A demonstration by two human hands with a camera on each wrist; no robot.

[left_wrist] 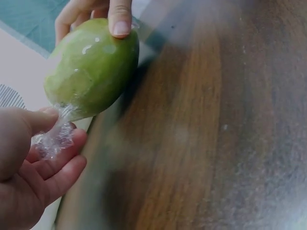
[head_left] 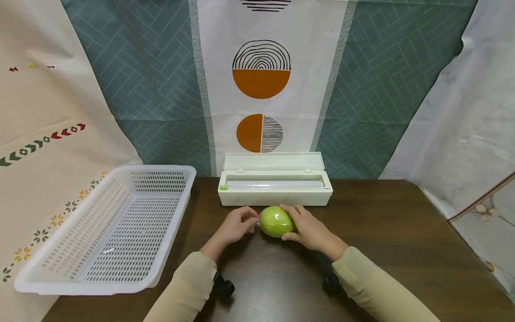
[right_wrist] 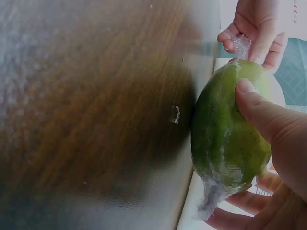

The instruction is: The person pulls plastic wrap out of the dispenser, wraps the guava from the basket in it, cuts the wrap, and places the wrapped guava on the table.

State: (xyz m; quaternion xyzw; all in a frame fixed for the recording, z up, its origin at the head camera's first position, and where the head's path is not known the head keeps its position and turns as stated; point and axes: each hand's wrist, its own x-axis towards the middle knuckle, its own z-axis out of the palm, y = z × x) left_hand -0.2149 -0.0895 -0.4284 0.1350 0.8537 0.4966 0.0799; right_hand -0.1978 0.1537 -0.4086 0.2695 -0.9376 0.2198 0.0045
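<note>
A green mango [head_left: 275, 221], wrapped in shiny cling film, is between my two hands just over the table. With thumb and fingers, my left hand [head_left: 239, 225] pinches the twisted film tail [left_wrist: 56, 139] at one end of the fruit. From the other side my right hand [head_left: 310, 230] grips the mango, its thumb pressed on the skin and the fingers curled beneath. A second gathered tuft of film [right_wrist: 211, 196] sticks out at the right-hand end, close to those fingers.
Right behind the hands stands a white cling film dispenser box [head_left: 275, 197], its lid raised and a roll inside. To the left is a white perforated plastic basket [head_left: 88, 287]. Patterned cloths [head_left: 161, 89] hang behind the dark wooden table [head_left: 402, 232].
</note>
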